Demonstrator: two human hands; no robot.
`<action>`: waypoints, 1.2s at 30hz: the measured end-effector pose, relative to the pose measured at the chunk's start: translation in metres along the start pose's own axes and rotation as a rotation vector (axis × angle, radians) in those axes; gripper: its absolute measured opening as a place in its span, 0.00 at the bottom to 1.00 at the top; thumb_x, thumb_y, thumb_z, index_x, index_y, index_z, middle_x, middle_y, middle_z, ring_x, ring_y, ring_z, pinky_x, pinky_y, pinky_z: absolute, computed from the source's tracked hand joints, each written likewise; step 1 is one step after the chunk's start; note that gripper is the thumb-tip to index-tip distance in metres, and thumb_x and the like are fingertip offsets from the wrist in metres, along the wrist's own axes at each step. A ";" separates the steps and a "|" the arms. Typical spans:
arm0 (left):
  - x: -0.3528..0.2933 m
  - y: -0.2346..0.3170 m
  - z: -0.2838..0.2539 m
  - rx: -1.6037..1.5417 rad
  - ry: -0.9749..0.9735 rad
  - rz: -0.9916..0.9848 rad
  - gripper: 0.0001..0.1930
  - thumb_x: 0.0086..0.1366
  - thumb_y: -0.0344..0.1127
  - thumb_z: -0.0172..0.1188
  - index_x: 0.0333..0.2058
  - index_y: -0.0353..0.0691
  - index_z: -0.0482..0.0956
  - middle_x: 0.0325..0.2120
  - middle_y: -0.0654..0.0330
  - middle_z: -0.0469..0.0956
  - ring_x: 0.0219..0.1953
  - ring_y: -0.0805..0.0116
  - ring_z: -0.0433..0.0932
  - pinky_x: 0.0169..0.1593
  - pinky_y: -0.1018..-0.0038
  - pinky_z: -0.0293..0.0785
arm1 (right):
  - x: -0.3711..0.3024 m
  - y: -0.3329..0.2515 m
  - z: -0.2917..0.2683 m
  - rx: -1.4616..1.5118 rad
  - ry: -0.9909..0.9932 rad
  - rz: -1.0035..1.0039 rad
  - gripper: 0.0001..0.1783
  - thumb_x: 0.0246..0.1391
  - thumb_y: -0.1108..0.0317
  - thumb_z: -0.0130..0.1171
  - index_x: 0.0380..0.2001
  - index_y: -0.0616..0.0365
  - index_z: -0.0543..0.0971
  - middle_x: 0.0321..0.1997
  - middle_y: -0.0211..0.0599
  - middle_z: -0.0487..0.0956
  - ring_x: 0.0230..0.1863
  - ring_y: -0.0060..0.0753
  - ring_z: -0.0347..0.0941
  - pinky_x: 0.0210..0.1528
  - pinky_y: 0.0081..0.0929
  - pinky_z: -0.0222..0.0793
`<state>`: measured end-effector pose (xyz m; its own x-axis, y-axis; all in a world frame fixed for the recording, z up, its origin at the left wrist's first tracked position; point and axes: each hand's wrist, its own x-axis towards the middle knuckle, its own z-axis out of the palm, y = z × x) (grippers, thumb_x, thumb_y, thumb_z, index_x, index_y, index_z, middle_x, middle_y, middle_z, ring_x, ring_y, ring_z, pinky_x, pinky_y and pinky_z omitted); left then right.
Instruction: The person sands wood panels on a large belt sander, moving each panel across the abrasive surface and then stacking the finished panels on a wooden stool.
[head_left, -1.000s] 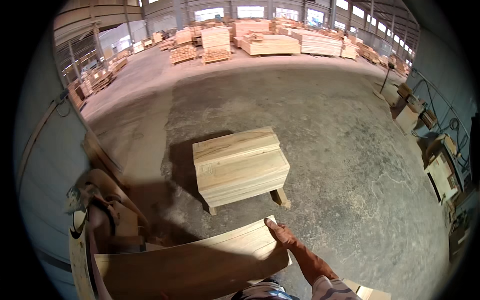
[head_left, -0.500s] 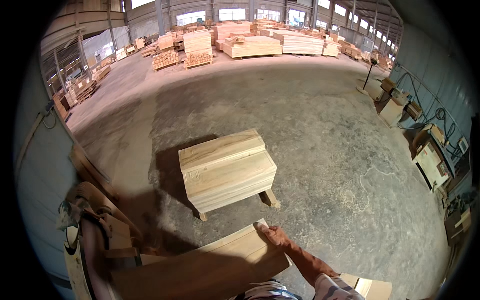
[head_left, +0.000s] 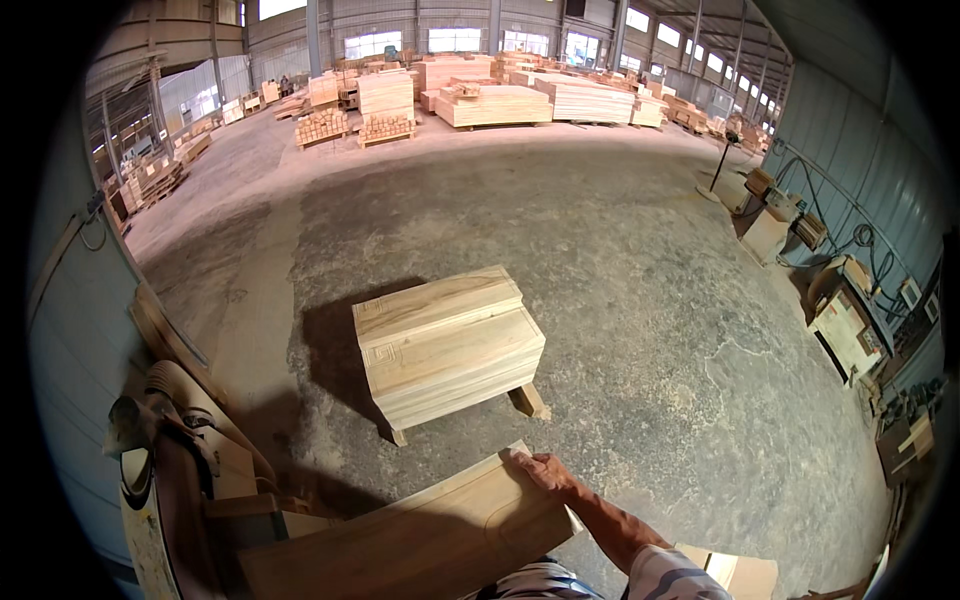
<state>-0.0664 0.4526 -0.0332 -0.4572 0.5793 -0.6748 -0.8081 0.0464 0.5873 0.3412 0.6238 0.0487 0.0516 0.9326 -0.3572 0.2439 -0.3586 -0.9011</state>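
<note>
A wide wooden board (head_left: 400, 545) slants across the bottom of the view, with a curved carved line near its right end. My right hand (head_left: 545, 472) grips its far right corner, thumb on the top face and the fingers partly hidden. Its left end lies in shadow beside a machine with a dark upright belt (head_left: 190, 520). My left hand is out of view. Beyond the board, a stack of pale wooden boards (head_left: 450, 345) with carved corner patterns rests on wooden bearers (head_left: 530, 400) on the floor.
A ribbed duct hose (head_left: 205, 410) runs by the left wall. More pale boards (head_left: 745, 575) lie at lower right. Machines and cables (head_left: 850, 325) line the right wall. Large timber stacks (head_left: 490, 105) stand far across the concrete floor (head_left: 640, 260).
The view has shifted slightly. My right hand keeps its grip on the board's corner, and the carved line on the board shows more plainly.
</note>
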 end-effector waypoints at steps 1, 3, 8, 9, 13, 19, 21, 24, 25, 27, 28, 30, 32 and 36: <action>0.001 0.000 -0.005 0.045 -0.004 0.066 0.32 0.57 0.55 0.53 0.56 0.44 0.60 0.51 0.57 0.65 0.53 0.59 0.62 0.55 0.60 0.60 | 0.009 0.010 0.008 0.001 -0.008 -0.180 0.21 0.55 0.53 0.48 0.35 0.60 0.77 0.29 0.34 0.76 0.32 0.23 0.70 0.33 0.23 0.66; -0.025 0.015 0.009 -0.164 -0.110 0.008 0.35 0.55 0.52 0.57 0.56 0.41 0.59 0.53 0.51 0.64 0.54 0.53 0.63 0.56 0.59 0.60 | 0.028 0.034 0.023 -0.231 -0.027 -0.554 0.17 0.55 0.56 0.46 0.35 0.59 0.76 0.29 0.38 0.76 0.31 0.31 0.72 0.33 0.27 0.67; -0.005 0.004 0.024 -0.208 -0.240 -0.103 0.24 0.62 0.47 0.49 0.53 0.42 0.63 0.50 0.59 0.66 0.52 0.60 0.64 0.55 0.63 0.62 | 0.019 0.055 -0.006 -0.556 -0.045 -0.182 0.19 0.60 0.57 0.39 0.40 0.60 0.74 0.35 0.44 0.76 0.31 0.40 0.72 0.33 0.33 0.68; 0.002 0.006 0.022 -0.222 -0.150 -0.107 0.24 0.59 0.47 0.55 0.51 0.43 0.66 0.47 0.60 0.69 0.51 0.62 0.65 0.54 0.64 0.62 | 0.000 0.019 0.013 -0.358 -0.081 -0.204 0.22 0.60 0.55 0.37 0.42 0.62 0.73 0.39 0.44 0.76 0.34 0.37 0.72 0.37 0.31 0.67; 0.008 0.013 0.022 -0.216 0.031 -0.021 0.28 0.55 0.46 0.60 0.52 0.42 0.65 0.50 0.61 0.68 0.53 0.62 0.65 0.55 0.65 0.62 | 0.001 0.035 0.031 0.380 -0.155 -0.188 0.29 0.60 0.52 0.39 0.51 0.68 0.66 0.51 0.43 0.69 0.51 0.31 0.65 0.55 0.26 0.58; 0.016 0.019 0.028 -0.200 0.055 0.041 0.28 0.55 0.45 0.61 0.51 0.40 0.65 0.50 0.59 0.68 0.52 0.61 0.66 0.55 0.63 0.63 | 0.022 0.041 0.028 0.539 -0.282 0.113 0.34 0.57 0.52 0.46 0.57 0.68 0.57 0.63 0.44 0.55 0.65 0.32 0.48 0.65 0.28 0.42; 0.027 0.023 0.025 -0.188 0.037 0.066 0.29 0.54 0.46 0.61 0.51 0.39 0.65 0.49 0.59 0.68 0.52 0.61 0.66 0.54 0.63 0.63 | 0.017 0.023 0.037 0.522 -0.352 0.154 0.37 0.55 0.50 0.48 0.59 0.67 0.54 0.65 0.44 0.51 0.66 0.32 0.44 0.66 0.29 0.39; 0.044 0.038 0.033 -0.154 0.080 0.086 0.29 0.53 0.45 0.63 0.50 0.39 0.65 0.49 0.58 0.69 0.50 0.61 0.68 0.53 0.63 0.65 | 0.017 0.014 0.049 0.406 -0.341 0.101 0.38 0.55 0.50 0.49 0.59 0.66 0.53 0.65 0.44 0.50 0.67 0.34 0.44 0.66 0.30 0.39; 0.052 0.041 0.033 -0.140 0.089 0.092 0.29 0.53 0.45 0.63 0.50 0.39 0.65 0.49 0.58 0.69 0.50 0.61 0.68 0.53 0.63 0.65 | 0.018 0.018 0.052 0.430 -0.337 0.084 0.39 0.54 0.48 0.50 0.59 0.65 0.55 0.64 0.42 0.55 0.65 0.35 0.47 0.65 0.31 0.42; 0.065 0.045 0.028 -0.120 0.110 0.105 0.30 0.52 0.45 0.64 0.51 0.39 0.65 0.48 0.58 0.69 0.50 0.61 0.68 0.53 0.63 0.65 | 0.018 0.013 0.062 0.484 -0.328 0.133 0.38 0.53 0.48 0.50 0.59 0.65 0.56 0.62 0.40 0.57 0.64 0.35 0.50 0.64 0.32 0.43; 0.064 0.049 0.031 -0.116 0.118 0.109 0.30 0.52 0.45 0.64 0.51 0.39 0.65 0.48 0.58 0.69 0.50 0.61 0.68 0.53 0.64 0.65 | 0.017 0.005 0.070 0.511 -0.324 0.158 0.38 0.53 0.47 0.50 0.58 0.64 0.57 0.62 0.40 0.58 0.63 0.35 0.52 0.64 0.32 0.44; 0.059 0.054 0.035 -0.105 0.135 0.116 0.31 0.52 0.45 0.64 0.51 0.39 0.65 0.48 0.58 0.69 0.51 0.62 0.67 0.53 0.64 0.65 | 0.016 -0.003 0.073 0.515 -0.360 0.195 0.37 0.54 0.47 0.48 0.59 0.62 0.56 0.62 0.38 0.57 0.62 0.34 0.52 0.64 0.33 0.44; 0.065 0.053 0.034 -0.090 0.124 0.157 0.31 0.52 0.45 0.64 0.51 0.38 0.64 0.48 0.58 0.69 0.50 0.62 0.68 0.52 0.65 0.65 | 0.021 0.007 0.072 0.569 -0.356 0.172 0.37 0.55 0.47 0.47 0.60 0.61 0.54 0.63 0.38 0.55 0.63 0.33 0.50 0.64 0.34 0.44; 0.061 0.049 0.038 -0.123 0.068 0.217 0.30 0.52 0.44 0.64 0.51 0.38 0.65 0.47 0.59 0.70 0.49 0.63 0.68 0.51 0.66 0.66 | 0.025 0.011 0.071 0.585 -0.358 0.173 0.35 0.57 0.49 0.44 0.60 0.60 0.53 0.65 0.37 0.52 0.65 0.32 0.47 0.65 0.34 0.43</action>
<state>-0.1203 0.5216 -0.0286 -0.6454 0.5087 -0.5698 -0.7255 -0.1748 0.6657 0.2767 0.6404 0.0129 -0.3038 0.8254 -0.4757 -0.3042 -0.5573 -0.7726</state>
